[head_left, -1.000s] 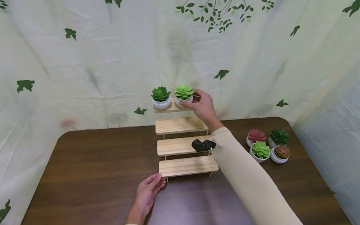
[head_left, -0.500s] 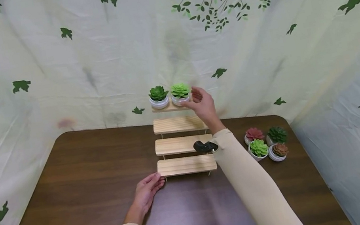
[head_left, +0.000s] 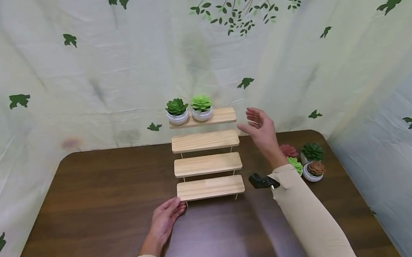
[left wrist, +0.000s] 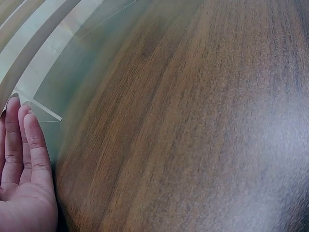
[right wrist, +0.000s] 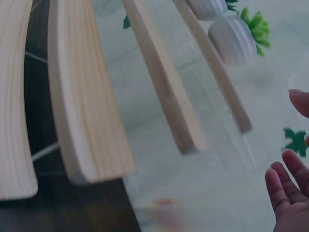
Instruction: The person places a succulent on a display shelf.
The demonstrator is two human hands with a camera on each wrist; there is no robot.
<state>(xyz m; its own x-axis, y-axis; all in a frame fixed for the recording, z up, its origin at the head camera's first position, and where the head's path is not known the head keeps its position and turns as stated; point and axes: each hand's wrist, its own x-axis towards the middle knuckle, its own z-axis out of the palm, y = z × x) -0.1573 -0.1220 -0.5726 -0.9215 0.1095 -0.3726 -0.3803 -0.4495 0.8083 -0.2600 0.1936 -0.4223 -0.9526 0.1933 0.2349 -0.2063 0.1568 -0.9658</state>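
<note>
A tiered wooden plant stand (head_left: 207, 164) stands on the table, its plank shelves rising in steps. Two potted succulents sit side by side on the top shelf: a dark green one (head_left: 177, 111) at the left end and a light green one (head_left: 202, 107) beside it. My left hand (head_left: 163, 221) touches the left end of the lowest shelf; in the left wrist view its fingers (left wrist: 34, 140) are extended alongside the stand's clear support. To the right of the upper shelves, my right hand (head_left: 263, 131) hangs in the air, holding nothing, thumb and fingers apart.
More potted succulents cluster on the right of the brown table (head_left: 117, 185), partly behind the right forearm: a dark green one (head_left: 312, 152), a brown one (head_left: 315, 169), a red one (head_left: 288, 150) and a light green one (head_left: 295, 165). A leaf-printed cloth (head_left: 105, 72) hangs behind.
My right hand has let go of the light green succulent on the top shelf and moved right and down. The left hand stays at the lowest shelf.
</note>
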